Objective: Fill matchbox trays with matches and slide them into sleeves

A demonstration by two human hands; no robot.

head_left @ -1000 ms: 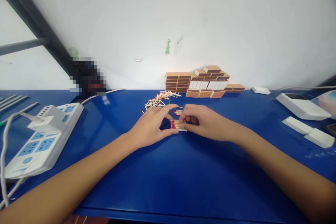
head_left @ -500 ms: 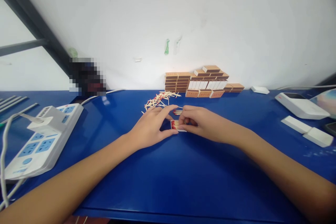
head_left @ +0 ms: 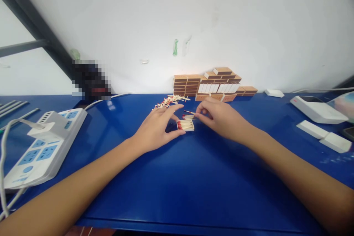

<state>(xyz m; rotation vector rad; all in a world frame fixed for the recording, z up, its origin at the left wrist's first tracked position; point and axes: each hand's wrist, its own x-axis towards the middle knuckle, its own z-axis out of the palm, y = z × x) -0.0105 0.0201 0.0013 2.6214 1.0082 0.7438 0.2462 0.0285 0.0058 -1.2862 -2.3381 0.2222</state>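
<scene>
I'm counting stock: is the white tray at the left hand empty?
Not empty: red-tipped matches lie side by side in the tray.

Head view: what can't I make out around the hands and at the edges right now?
All in the head view:
Match pile: near side partly hidden by the left hand.
Held match: tail end covered by the right hand; too small to tell if it is only one.
Tray: matches inside overlap, too small to count.
Pixelated object, back left: blurred beyond recognition.
Dark item: cut off by the right edge.

Indoor desk workspace (power strip [head_left: 52, 150], blue tabletop [head_left: 171, 184]).
</scene>
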